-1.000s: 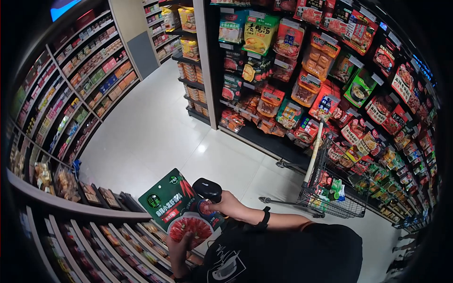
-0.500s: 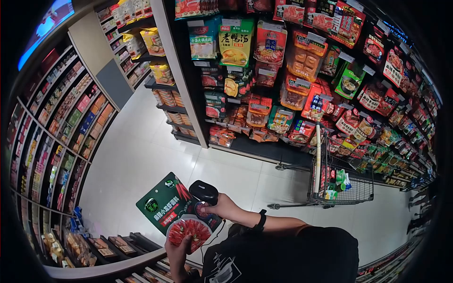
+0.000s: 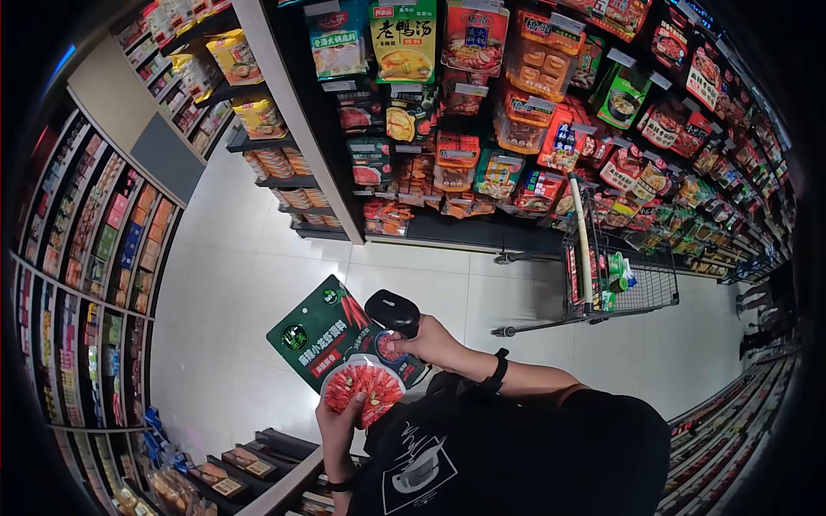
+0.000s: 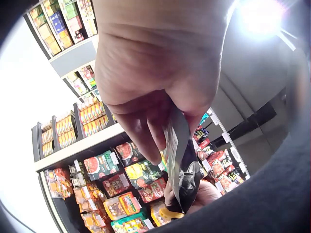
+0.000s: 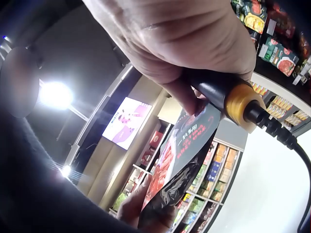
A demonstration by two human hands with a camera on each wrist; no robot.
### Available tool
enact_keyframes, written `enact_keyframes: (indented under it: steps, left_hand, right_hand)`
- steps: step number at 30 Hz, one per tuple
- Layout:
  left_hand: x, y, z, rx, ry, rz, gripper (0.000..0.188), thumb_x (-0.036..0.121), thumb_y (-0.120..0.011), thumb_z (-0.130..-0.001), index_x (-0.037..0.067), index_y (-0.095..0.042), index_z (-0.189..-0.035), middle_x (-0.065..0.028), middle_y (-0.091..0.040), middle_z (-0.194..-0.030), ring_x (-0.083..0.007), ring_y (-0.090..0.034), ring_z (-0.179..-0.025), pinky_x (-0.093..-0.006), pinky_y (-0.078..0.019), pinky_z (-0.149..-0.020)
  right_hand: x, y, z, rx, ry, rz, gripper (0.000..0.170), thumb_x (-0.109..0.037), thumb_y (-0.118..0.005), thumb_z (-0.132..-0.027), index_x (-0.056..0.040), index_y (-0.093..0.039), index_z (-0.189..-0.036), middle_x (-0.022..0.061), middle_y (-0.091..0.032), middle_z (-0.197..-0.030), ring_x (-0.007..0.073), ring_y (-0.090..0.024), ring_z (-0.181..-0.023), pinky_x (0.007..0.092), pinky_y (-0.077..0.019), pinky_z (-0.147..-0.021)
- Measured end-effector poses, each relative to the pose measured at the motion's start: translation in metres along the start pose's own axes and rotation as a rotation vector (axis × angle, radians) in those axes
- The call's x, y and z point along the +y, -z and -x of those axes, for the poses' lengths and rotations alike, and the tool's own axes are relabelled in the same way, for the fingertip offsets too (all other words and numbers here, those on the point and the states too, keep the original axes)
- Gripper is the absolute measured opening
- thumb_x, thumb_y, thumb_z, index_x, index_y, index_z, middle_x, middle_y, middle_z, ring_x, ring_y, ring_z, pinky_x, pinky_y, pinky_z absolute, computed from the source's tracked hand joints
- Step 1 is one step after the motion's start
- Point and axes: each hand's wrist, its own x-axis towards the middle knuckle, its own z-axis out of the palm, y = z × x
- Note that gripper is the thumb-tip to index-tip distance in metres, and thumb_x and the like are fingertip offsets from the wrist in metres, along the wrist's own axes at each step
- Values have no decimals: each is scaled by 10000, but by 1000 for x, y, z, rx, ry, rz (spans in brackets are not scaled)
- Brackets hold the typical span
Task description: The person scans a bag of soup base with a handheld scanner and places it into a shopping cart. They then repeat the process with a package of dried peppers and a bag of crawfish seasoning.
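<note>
A dark green seasoning pouch (image 3: 314, 331) with a red crayfish picture is held in front of the body in the head view. The left hand (image 3: 342, 423) grips its lower edge, thumb on the front; in the left wrist view that hand (image 4: 158, 77) pinches the pouch (image 4: 177, 150), seen edge-on. At the pouch's right side the right hand (image 3: 422, 342) grips it with the thumb on the front and also holds a black scanner-like device (image 3: 392, 312). The right wrist view shows the right hand (image 5: 184, 43) round the device's black handle (image 5: 209, 87), with a cable at its end.
A shopping cart (image 3: 632, 279) holding some goods stands at the right, beside a wall of hanging food packets (image 3: 404, 43). Shelves of boxed goods (image 3: 112, 224) line the left. Pale floor tiles (image 3: 232, 284) lie between. A low display of packages (image 3: 224, 477) is at the lower left.
The head view has turned, so the packet wall and end shelves sit further left and higher. Both hands still hold the pouch, which appears slightly higher and further right than half a second ago.
</note>
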Motion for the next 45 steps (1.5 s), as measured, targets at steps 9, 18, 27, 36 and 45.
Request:
enact_keyframes:
  steps: [9,18,27,36,45]
  left_hand:
    - [13,65,-76,-280,35,-76,435,95,-839,-931,-55,-671,-1304,-136,-772,-1184,-179,-746,-1033,-348,-602,-939]
    - [26,117,-140,-533,65,-100,403,83,-827,-936,-54,-680,-1285,-127,-776,-1160,-187,-755,-1014,-353,-617,-926]
    - [34,135,-173,-713,109,-145,376,106,-841,-940,-40,-707,-1260,-92,-789,-1132,-145,-743,-992,-327,-612,-903]
    - [29,136,-176,-793,146,-204,356,155,-853,-946,-15,-731,-1234,-68,-793,-1093,-121,-740,-963,-304,-608,-864]
    - [21,123,-158,-786,129,-198,352,167,-851,-949,-19,-734,-1225,-69,-794,-1062,-109,-735,-931,-296,-605,-830]
  right_hand:
    - [-20,-50,-3,232,-92,-36,293,-74,-849,-879,-9,-677,-1108,-10,-675,-914,85,-637,-863,282,-538,-815]
    - [-6,-107,-8,450,40,-121,230,-118,-846,-912,-11,-695,-1048,-10,-695,-900,68,-646,-821,267,-533,-763]
    - [-10,-149,9,600,22,-268,238,-85,-849,-919,18,-735,-1101,39,-767,-950,98,-709,-856,281,-574,-764]
    - [4,-162,22,717,9,-303,219,-57,-849,-904,1,-732,-1080,13,-732,-901,97,-687,-819,289,-566,-744]
    - [14,-148,42,684,9,-247,228,-60,-846,-907,2,-723,-1089,15,-730,-908,96,-682,-816,287,-565,-749]
